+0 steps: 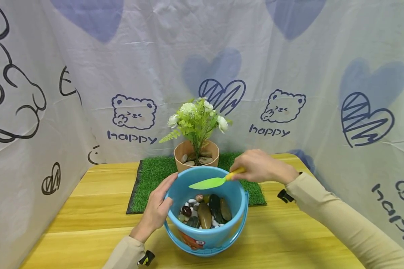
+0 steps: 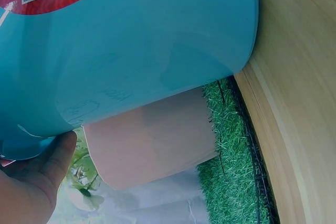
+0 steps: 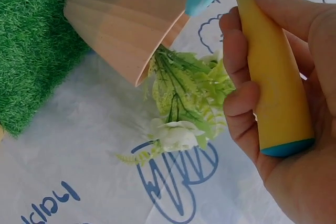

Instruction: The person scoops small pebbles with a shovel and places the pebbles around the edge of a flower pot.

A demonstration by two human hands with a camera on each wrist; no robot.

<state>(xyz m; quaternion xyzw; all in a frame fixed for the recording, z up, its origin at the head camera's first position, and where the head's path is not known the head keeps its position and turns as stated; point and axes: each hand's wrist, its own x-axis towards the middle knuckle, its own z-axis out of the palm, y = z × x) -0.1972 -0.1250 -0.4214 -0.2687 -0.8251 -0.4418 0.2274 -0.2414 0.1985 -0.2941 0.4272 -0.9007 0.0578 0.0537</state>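
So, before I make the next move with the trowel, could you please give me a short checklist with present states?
1. Right hand holds the trowel by its yellow handle: ok.
2. Left hand holds the bucket at the rim: ok.
3. Bucket upright: ok.
4. Stones inside the bucket: ok.
5. Stones on the trowel: not ok, blade bare.
6. Gap between bucket and flower pot: cannot tell.

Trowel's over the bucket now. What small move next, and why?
Probably lower the trowel toward the stones in the bucket: the right hand grips it, its blade looks bare above them, and the left hand touches the bucket, perhaps steadying it.
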